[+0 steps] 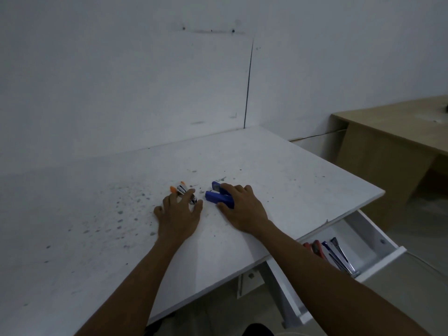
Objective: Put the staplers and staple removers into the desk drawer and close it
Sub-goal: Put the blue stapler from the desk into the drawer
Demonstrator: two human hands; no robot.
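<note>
— What were the hands doing when you looked?

— Both were down on the white desk point(266, 161). The left hand point(178, 214) lay spread over an orange-tipped staple remover point(182, 189), fingers draped on it but not visibly closed round it. The right hand point(243, 207) was cupped on a blue stapler point(217, 195), thumb on one side and fingers over the top. Whether it had truly clamped, I couldn't tell.

— Why both at once?

— To carry the pair over in one trip, I'd guess. The open drawer point(378, 259) stood at the desk's right, already holding a few red and blue items point(337, 254).

— How did the pieces lie?

— The stapler gaped open, its long axis running away and leftward from the hand. The remover lay similarly angled, orange tips farthest from the person.
</note>
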